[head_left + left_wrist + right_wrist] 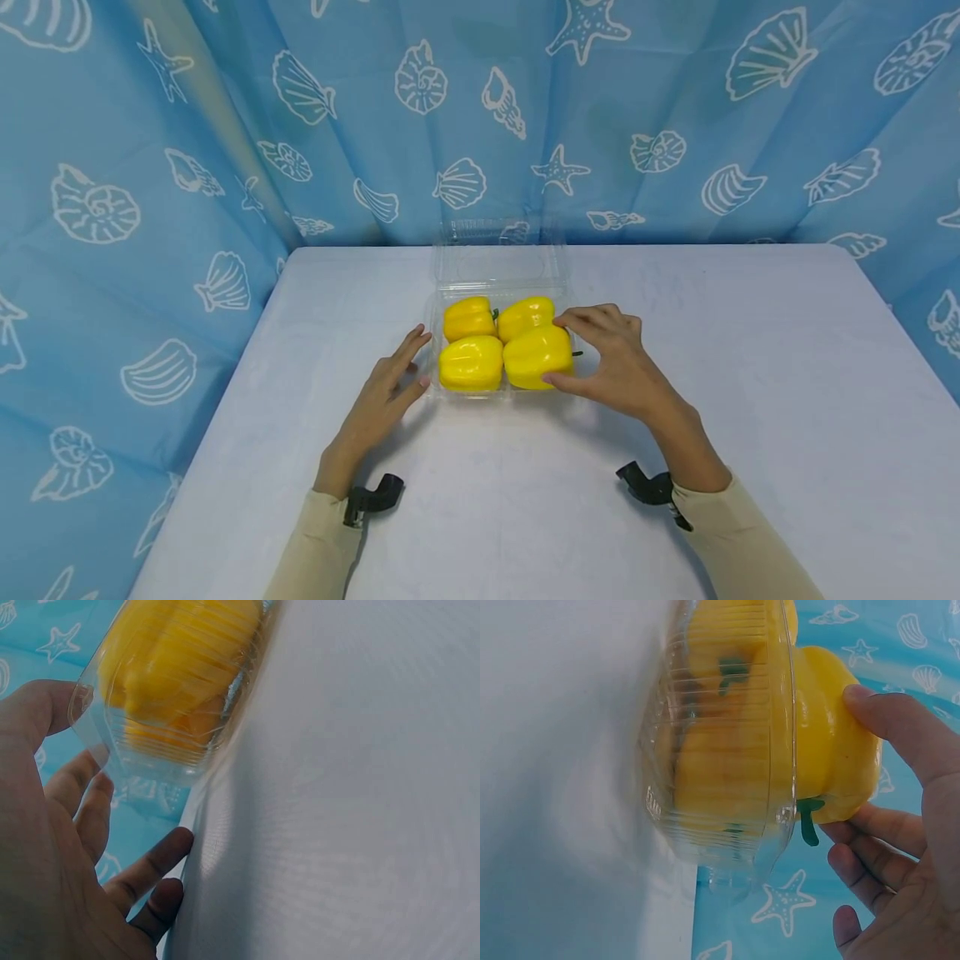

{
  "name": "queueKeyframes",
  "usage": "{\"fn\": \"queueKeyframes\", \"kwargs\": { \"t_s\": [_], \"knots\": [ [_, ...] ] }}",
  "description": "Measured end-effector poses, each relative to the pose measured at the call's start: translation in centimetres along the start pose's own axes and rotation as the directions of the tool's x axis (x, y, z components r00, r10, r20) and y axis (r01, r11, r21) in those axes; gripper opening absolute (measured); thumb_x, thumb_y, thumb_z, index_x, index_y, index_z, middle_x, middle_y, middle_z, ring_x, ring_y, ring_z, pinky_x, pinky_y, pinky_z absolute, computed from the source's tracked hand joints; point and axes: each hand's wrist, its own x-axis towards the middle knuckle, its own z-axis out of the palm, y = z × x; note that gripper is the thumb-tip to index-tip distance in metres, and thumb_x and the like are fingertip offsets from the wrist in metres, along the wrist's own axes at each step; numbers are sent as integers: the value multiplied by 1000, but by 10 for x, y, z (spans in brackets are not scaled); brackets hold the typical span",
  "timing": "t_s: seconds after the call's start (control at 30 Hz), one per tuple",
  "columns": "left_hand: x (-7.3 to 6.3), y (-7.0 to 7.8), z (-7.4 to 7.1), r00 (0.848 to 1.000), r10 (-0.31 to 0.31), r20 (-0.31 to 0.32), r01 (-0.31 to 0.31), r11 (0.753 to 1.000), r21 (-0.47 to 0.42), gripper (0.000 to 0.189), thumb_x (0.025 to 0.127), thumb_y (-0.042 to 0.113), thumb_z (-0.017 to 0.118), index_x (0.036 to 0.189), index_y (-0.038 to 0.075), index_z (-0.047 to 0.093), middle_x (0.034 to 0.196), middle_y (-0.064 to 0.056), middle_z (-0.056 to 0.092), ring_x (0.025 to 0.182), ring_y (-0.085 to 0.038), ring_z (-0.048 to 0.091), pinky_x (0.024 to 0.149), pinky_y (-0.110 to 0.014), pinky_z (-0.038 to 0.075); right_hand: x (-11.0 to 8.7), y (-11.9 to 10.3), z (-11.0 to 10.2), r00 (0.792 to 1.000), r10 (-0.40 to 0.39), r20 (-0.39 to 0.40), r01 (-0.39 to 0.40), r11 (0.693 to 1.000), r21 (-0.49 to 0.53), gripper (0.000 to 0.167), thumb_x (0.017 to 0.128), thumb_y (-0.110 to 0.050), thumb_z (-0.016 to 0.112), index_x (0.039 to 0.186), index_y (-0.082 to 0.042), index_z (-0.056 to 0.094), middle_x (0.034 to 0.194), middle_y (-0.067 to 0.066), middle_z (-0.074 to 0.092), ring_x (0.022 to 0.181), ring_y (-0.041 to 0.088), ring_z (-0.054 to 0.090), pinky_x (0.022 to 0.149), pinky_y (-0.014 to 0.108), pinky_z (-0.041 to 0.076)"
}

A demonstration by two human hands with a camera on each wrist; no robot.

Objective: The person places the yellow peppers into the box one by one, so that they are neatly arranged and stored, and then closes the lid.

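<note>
Several yellow bell peppers sit in a clear plastic clamshell box [468,395], two rows deep in the head view. My right hand [618,362] grips the front right bell pepper [536,358], thumb on the near side and fingers on the far side. In the right wrist view this pepper [832,742] stands above the box rim, its green stem hanging outside, with other peppers [720,757] behind the clear wall. My left hand [382,396] is at the box's left side, fingers spread; in the left wrist view its thumb [56,705] is right at the rim.
The box's clear lid [498,262] stands raised behind, toward the far edge of the white-covered table [750,400]. A blue shell-patterned curtain [480,108] hangs behind and at the left. Dark curved mounts [648,487] are on both wrists.
</note>
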Motion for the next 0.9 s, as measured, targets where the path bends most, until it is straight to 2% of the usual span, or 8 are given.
{"fn": "queueKeyframes", "kwargs": {
  "t_s": [0.6, 0.8, 0.9],
  "knots": [
    [1, 0, -1, 1000, -14, 7, 14, 1000, -22, 61, 103, 30, 55, 158, 35, 29, 164, 19, 17, 112, -19, 49, 88, -46, 40, 2, 0, 1, 1000, -20, 24, 20, 1000, 19, 69, 72, -33, 91, 129, -4, 65, 128, 12, 56, 120, 30, 42, 94, 57, 25],
    [2, 0, -1, 1000, -14, 5, 15, 999, -36, 60, 103, 30, 54, 158, 34, 30, 164, 18, 18, 113, -20, 48, 90, -48, 40, 2, 7, 11, 995, 29, 98, -31, 999, 18, 74, 75, -37, 88, 133, -1, 63, 130, 13, 55, 121, 30, 42, 95, 55, 25],
    [2, -1, 0, 1000, -7, 13, 8, 999, -33, 61, 103, 30, 53, 159, 32, 29, 165, 16, 17, 113, -21, 49, 90, -49, 39, 2, 9, 13, 993, 50, 110, -52, 999, 15, 72, 74, -38, 89, 132, -1, 64, 131, 13, 56, 121, 31, 43, 95, 55, 25]
  ]
}}
